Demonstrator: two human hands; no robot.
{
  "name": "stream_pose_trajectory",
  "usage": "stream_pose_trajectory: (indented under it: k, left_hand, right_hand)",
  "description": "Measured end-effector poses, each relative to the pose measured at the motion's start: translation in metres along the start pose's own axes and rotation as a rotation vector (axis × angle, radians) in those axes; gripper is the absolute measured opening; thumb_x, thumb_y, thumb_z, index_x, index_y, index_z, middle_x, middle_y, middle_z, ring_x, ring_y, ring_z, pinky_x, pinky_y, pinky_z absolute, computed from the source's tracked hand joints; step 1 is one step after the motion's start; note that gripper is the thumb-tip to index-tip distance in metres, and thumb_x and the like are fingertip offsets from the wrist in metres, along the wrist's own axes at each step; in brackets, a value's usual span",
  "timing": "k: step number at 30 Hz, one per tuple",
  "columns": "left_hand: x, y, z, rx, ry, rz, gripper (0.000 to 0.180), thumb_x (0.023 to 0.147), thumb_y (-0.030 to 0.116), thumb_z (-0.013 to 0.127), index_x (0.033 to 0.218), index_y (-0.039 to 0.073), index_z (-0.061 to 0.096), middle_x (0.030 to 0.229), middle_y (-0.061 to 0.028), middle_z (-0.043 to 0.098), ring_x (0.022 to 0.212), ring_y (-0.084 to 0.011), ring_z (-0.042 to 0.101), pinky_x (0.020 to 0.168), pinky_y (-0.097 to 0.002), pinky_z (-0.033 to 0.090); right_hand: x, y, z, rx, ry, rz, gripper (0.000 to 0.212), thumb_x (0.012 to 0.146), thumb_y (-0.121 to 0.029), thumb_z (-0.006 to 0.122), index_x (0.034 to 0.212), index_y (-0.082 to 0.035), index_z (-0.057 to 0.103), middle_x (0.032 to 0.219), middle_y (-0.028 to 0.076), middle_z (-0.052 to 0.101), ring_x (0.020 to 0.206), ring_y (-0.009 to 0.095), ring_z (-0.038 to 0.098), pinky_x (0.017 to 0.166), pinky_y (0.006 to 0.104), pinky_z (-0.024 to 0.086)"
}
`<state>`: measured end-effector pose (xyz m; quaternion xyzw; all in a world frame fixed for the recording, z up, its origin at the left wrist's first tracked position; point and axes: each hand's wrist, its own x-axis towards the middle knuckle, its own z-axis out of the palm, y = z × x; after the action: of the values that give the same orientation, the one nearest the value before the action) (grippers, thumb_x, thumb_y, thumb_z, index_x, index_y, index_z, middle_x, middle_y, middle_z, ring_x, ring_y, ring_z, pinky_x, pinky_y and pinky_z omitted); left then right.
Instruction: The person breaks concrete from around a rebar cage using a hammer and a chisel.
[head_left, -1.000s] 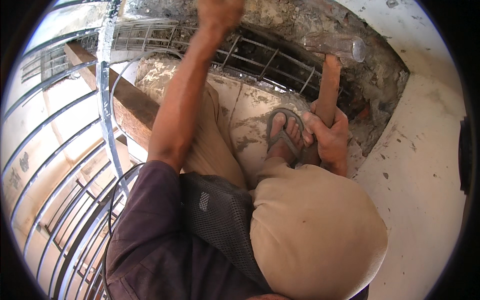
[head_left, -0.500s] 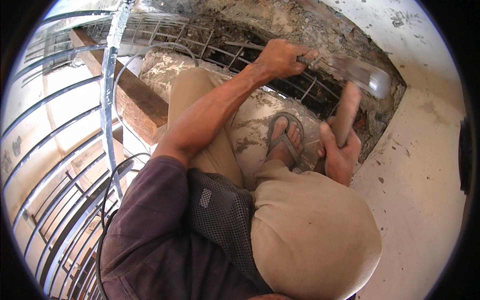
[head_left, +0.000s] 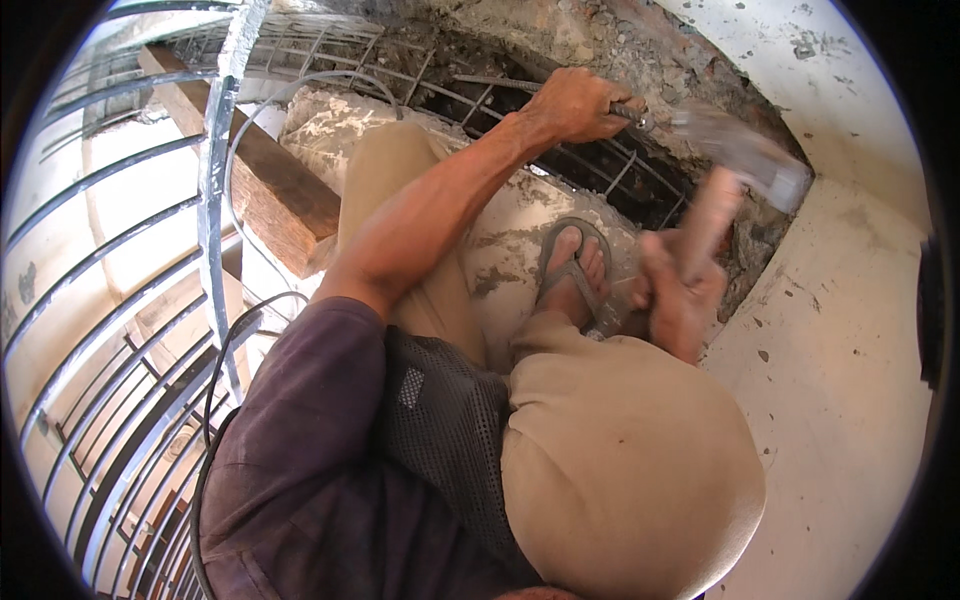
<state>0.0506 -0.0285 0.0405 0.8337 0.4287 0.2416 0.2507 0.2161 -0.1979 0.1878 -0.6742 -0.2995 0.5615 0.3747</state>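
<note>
My left hand point(head_left: 578, 102) reaches far forward and is shut on a thin metal chisel point(head_left: 632, 114) whose tip points at the broken concrete edge. My right hand point(head_left: 682, 292) grips the wooden handle of a hammer point(head_left: 745, 152). The hammer's metal head is blurred and hangs just right of the chisel. Below both lies a steel rebar grid point(head_left: 620, 175) set in a rough trench of broken masonry. My right foot in a grey sandal point(head_left: 572, 268) rests on the concrete slab close to the right hand.
A wooden beam point(head_left: 262, 185) runs along the slab's left side. Curved metal railing bars point(head_left: 120, 330) and a cable point(head_left: 250, 150) lie to the left, over a drop. A pale plastered surface point(head_left: 850, 350) fills the right. Rubble point(head_left: 600, 40) lines the far trench edge.
My left hand has come down from high up and settled on the chisel at the rebar. The hammer has swung right and down toward the chisel.
</note>
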Motion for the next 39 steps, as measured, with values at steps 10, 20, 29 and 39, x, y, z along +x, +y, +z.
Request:
stream_pose_trajectory:
  k: [10,20,29,39]
  left_hand:
    - [0.035,-0.005,-0.016,-0.042,0.055,-0.200,0.036,0.084,0.041,0.070,0.106,0.012,0.076,0.079,-0.0162,0.072,0.078,-0.0369,0.071,0.072,-0.0468,0.057]
    - [0.053,-0.042,-0.043,-0.268,0.151,-0.094,0.038,0.089,0.031,0.070,0.068,0.001,0.059,0.055,-0.0057,0.043,0.056,-0.0113,0.043,0.049,-0.0367,0.035]
    - [0.088,-0.043,-0.048,-0.201,-0.220,-0.277,0.042,0.081,0.042,0.077,0.075,0.002,0.067,0.062,-0.0047,0.060,0.059,-0.0159,0.054,0.056,-0.0392,0.046]
    - [0.092,-0.083,-0.013,0.036,-0.450,-0.342,0.042,0.073,0.039,0.082,0.086,0.001,0.068,0.084,-0.0093,0.067,0.076,-0.0181,0.059,0.063,-0.0414,0.047]
  right_hand:
    - [0.036,-0.028,0.013,-0.233,0.200,0.029,0.025,0.093,-0.020,0.071,0.078,-0.004,0.058,0.056,0.000,0.051,0.045,0.007,0.045,0.043,0.0234,0.036]
    - [0.023,-0.077,-0.023,0.337,0.019,-0.364,0.023,0.088,-0.020,0.072,0.097,-0.003,0.060,0.061,0.001,0.051,0.047,0.011,0.047,0.044,0.0266,0.038]
    - [0.080,-0.007,0.031,0.172,-0.216,-0.035,0.024,0.089,-0.017,0.073,0.073,-0.004,0.060,0.061,0.000,0.055,0.049,0.009,0.052,0.044,0.0279,0.040]
    - [0.049,-0.059,-0.030,0.745,0.194,-0.503,0.018,0.090,-0.021,0.070,0.094,-0.005,0.065,0.064,0.000,0.051,0.049,0.011,0.047,0.046,0.0292,0.041]
